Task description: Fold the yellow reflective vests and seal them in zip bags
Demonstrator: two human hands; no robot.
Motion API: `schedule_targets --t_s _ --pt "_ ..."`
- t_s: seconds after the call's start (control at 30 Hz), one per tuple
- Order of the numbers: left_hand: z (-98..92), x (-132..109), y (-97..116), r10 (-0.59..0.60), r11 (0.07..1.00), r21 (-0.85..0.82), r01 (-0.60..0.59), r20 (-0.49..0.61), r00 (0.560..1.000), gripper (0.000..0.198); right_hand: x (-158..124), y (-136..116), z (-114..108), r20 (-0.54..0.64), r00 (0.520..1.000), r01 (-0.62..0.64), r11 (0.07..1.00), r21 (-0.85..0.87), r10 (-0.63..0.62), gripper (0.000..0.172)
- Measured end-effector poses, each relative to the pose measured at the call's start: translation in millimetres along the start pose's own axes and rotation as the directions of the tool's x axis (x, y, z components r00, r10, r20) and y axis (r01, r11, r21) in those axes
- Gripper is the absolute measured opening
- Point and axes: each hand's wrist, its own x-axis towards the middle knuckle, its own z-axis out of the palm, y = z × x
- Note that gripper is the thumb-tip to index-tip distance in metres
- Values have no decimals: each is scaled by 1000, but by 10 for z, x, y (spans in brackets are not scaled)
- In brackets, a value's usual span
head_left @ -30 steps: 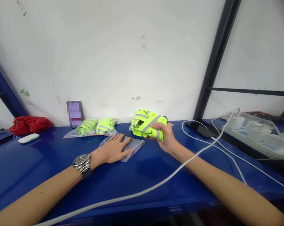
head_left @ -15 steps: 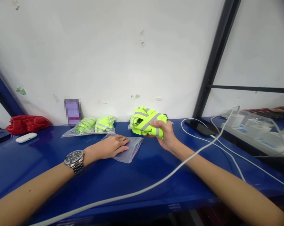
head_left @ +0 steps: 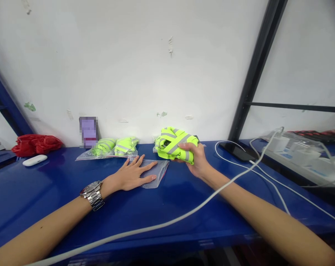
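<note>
My right hand (head_left: 195, 157) grips a rolled bundle of neon-yellow reflective strap (head_left: 174, 144) with grey stripes, held just above the table. Flat on a clear zip bag (head_left: 153, 181) lies my left hand (head_left: 136, 173), its fingers spread and a steel watch (head_left: 92, 194) at the wrist. Part of the bag is hidden beneath that hand. Behind it, two similar yellow bundles (head_left: 125, 145) sit in clear bags by the wall. Another bagged item is mostly covered by the bundle in my right hand.
A white cable (head_left: 167, 222) crosses in front of my right forearm. On the right are a black phone (head_left: 236, 151) and a power strip with white chargers (head_left: 303, 153). A red plastic bag (head_left: 36, 145), white earbud case (head_left: 34, 160) and pixelated upright object (head_left: 88, 132) stand left.
My left hand's fingers have spread apart on the zip bag. The right hand still holds the yellow bundle in nearly the same place. The view has shifted slightly.
</note>
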Motion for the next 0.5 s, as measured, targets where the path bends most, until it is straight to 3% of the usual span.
schedule_targets --t_s 0.13,0.27,0.33,0.5 --pt "-150 57 -76 168 985 -13 -170 -109 980 58 11 4 -24 -9 1000 18 1000 -8 -18 24" --pt "-153 84 -156 409 911 12 -413 -179 895 49 11 0 -32 10 1000 8 1000 2 -8 26" --pt "-68 71 -190 419 905 3 -426 -182 889 49 10 -4 -33 20 1000 6 1000 -2 -6 27" --pt "114 21 -218 300 953 -10 -302 -64 952 61 9 -4 -30 37 999 21 1000 -18 -20 34"
